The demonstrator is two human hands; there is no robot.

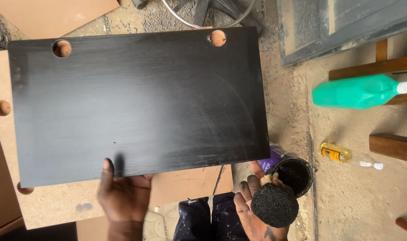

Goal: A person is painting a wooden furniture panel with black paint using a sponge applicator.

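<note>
The left hand [125, 196] grips the near edge of the black-painted board [136, 105], thumb pressed on its wet-looking face, likely so the fingers stay off the coated surface while the board lies steady over the bare brown panel [56, 203]. The right hand [257, 201] is closed around a black-soaked sponge [275, 205], held just beside the open paint can [295, 172] on the sandy floor [355, 196], near the board's near right corner.
</note>
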